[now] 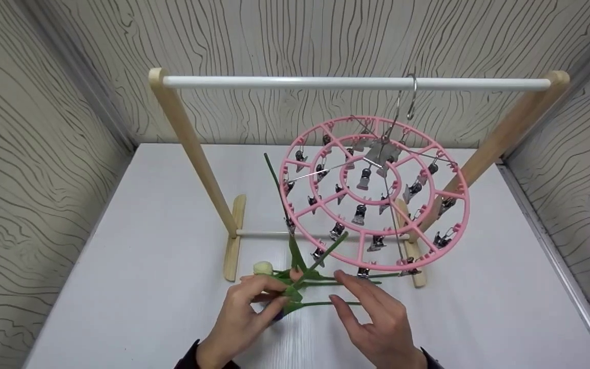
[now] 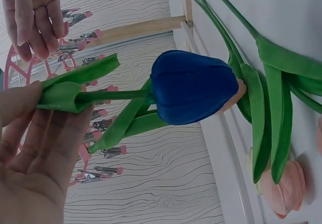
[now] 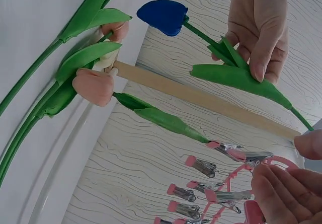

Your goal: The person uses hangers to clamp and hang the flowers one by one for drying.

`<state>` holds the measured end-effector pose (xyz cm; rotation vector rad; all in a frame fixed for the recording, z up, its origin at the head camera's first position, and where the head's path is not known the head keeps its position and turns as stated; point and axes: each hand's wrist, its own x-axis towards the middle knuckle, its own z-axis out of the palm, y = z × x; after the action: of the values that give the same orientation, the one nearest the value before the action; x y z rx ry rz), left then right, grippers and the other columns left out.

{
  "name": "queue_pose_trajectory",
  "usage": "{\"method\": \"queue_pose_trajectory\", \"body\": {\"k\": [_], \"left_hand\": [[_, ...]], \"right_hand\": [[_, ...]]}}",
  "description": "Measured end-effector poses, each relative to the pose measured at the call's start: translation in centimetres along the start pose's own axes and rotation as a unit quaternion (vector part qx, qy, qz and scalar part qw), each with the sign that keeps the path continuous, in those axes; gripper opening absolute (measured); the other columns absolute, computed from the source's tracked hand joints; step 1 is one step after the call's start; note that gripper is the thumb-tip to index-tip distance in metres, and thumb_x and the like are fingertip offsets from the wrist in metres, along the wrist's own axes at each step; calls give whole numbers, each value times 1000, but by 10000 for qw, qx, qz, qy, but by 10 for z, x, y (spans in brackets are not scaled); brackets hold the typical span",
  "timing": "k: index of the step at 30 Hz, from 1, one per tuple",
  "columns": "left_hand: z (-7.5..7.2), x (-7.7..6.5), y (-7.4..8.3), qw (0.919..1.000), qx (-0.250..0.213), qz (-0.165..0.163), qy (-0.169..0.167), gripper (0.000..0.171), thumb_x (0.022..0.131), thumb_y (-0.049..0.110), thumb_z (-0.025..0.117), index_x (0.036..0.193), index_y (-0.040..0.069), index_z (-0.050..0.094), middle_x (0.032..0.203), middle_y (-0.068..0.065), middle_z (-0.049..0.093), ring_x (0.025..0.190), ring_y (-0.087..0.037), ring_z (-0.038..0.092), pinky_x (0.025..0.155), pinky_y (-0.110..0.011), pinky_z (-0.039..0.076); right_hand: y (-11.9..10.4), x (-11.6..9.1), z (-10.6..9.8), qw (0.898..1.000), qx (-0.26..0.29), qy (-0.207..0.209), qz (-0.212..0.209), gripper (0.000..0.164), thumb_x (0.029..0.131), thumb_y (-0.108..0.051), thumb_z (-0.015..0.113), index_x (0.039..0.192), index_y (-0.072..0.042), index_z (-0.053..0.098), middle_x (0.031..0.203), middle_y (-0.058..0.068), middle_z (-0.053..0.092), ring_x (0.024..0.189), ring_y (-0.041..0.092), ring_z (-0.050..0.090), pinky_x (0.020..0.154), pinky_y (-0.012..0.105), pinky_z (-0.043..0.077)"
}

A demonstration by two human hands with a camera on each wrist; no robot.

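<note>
My left hand pinches the leafy stem of a blue tulip between thumb and fingers. Its blossom points down toward the table, and its green stem slants up toward the pink rack. My right hand is near the rack's lower rim, thumb and fingers apart. In the right wrist view, the right thumb is close to the stem's end; whether they touch I cannot tell. A peach tulip hangs blossom-down from a rim clip. More tulips lie on the table beneath, including a peach one and a white one.
The round pink clip rack hangs tilted by a metal hook from a white bar. Wooden posts hold up the bar. Many metal clips with pink tips dangle from the rings. The stand is on a white table.
</note>
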<state>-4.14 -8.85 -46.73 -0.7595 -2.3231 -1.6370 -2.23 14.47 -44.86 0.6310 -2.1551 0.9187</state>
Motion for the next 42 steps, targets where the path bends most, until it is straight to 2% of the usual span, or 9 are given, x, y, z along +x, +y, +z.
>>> {"method": "queue_pose_trajectory", "body": {"k": [6,12,17,22,24,28,32,37,42], "left_hand": [[5,7,-2,9980,-451,-439,45,13,88,18,70,99,16,67,97,0,74,83,-9,73,70,-24,61],[11,12,-4,9962,-746,-422,162,12,88,19,69,100,18,66,95,-2,73,82,-12,72,68,-26,62],[15,15,-6,9952,-773,-569,179,12,88,22,69,99,20,66,95,-1,72,83,-9,71,70,-25,62],[19,18,-9,9948,-686,-720,225,12,88,24,70,98,21,66,94,1,72,83,-7,71,70,-23,61],[20,19,-10,9951,-668,-695,242,12,88,23,70,98,20,66,93,1,72,83,-7,72,70,-23,61],[25,21,-12,9952,-661,-671,279,11,87,21,71,96,19,66,92,1,72,82,-7,72,68,-22,61],[29,21,-15,9950,-682,-650,341,11,87,19,71,96,18,65,92,0,73,82,-8,72,67,-23,61],[32,21,-17,9960,-592,-493,454,11,86,18,72,95,19,65,91,1,73,81,-8,73,66,-22,61],[33,21,-18,9968,-486,-384,507,11,87,18,72,95,19,65,92,2,74,80,-8,73,66,-21,60]], "right_hand": [[1,9,11,9986,99,71,510,57,69,-2,83,123,-9,65,111,5,73,98,13,72,90,12,53],[5,18,21,9987,-2,315,407,56,67,-4,85,120,-8,67,110,6,74,101,16,71,92,14,53],[7,26,28,9984,240,379,350,61,68,-4,85,124,-10,64,114,5,73,106,16,70,99,16,50],[5,33,33,9962,587,367,519,56,69,-6,85,122,-11,66,110,7,74,104,15,71,97,15,51],[4,37,34,9946,703,382,655,53,69,-7,85,119,-11,68,107,8,75,103,16,71,96,15,51],[2,41,33,9909,859,282,997,44,70,-11,84,112,-11,71,101,9,76,90,15,74,85,13,55],[3,41,32,9891,987,143,1082,34,75,-13,82,108,-13,73,98,5,76,81,10,73,74,13,57],[6,40,33,9895,1167,98,848,35,78,-3,77,110,-15,71,100,2,75,88,9,71,79,15,57],[7,39,34,9837,1557,123,889,38,78,7,71,112,-10,69,97,8,74,90,14,69,85,16,54]]}}
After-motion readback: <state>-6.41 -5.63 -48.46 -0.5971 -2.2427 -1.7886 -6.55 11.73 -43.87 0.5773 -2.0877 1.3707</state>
